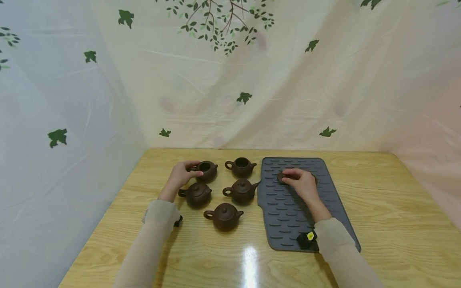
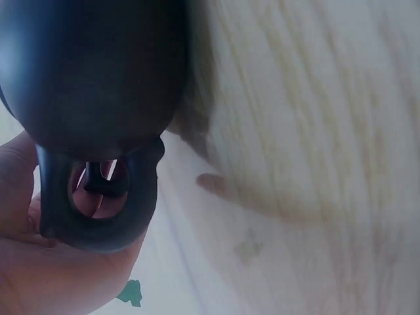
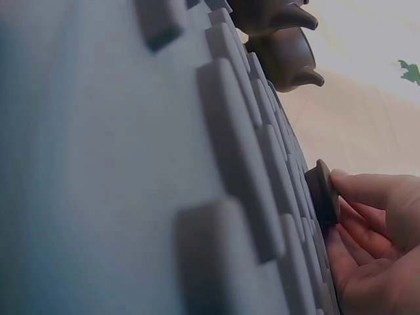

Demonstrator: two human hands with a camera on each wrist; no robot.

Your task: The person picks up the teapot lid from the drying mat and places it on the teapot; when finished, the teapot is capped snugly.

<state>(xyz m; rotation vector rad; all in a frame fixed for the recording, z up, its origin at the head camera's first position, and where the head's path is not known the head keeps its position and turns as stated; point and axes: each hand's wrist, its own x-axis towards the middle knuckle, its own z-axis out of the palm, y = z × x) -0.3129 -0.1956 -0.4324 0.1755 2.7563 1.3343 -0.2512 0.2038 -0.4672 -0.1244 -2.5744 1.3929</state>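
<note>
At the back left, my left hand (image 1: 183, 175) grips a dark brown lidless teapot (image 1: 207, 172) by its handle side, thumb and finger at the body. In the left wrist view, a closer teapot (image 2: 98, 72) and its loop handle partly hide that hand (image 2: 72, 275). Over the ribbed grey mat (image 1: 288, 216), my right hand (image 1: 302, 184) pinches a small round brown lid (image 3: 323, 193) at its edge. The lid stands close to the mat's ribs; whether it touches is hard to tell. Another dark edge shows just behind the right hand, mostly hidden.
A second lidless teapot (image 1: 242, 168) stands at the back, left of the mat. Three lidded teapots, at left (image 1: 196, 195), middle (image 1: 242, 191) and front (image 1: 225, 218), stand nearer on the wooden table (image 1: 389, 224). The middle one's spout reaches the mat's edge. A patterned curtain (image 1: 201, 100) hangs behind.
</note>
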